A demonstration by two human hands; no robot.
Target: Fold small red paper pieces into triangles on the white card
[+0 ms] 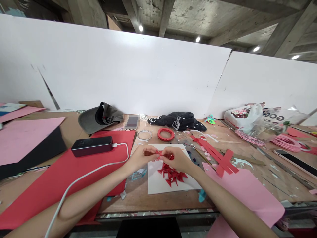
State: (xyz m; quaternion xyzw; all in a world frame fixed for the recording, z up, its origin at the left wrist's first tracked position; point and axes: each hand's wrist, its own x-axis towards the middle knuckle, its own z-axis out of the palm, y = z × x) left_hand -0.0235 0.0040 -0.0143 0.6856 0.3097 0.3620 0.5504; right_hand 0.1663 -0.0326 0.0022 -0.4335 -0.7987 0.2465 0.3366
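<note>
My left hand (146,156) and my right hand (175,158) meet over the upper part of a white sheet (155,183). A small red paper piece (159,153) is pinched between the fingertips of both. Below my right hand, a pile of folded red paper pieces (173,175) with pointed tips lies on the sheet. Just behind the hands sits a red ring (165,135), with a thin pale ring (144,135) to its left. Red paper strips (214,153) lie to the right, some crossing others.
A black power bank (92,146) with a white cable rests on red sheets (56,175) at left. Behind are a grey cap (100,117) and dark cloth (184,121). Pink paper (247,191), a plastic bag (244,117) and a phone (296,162) are at right.
</note>
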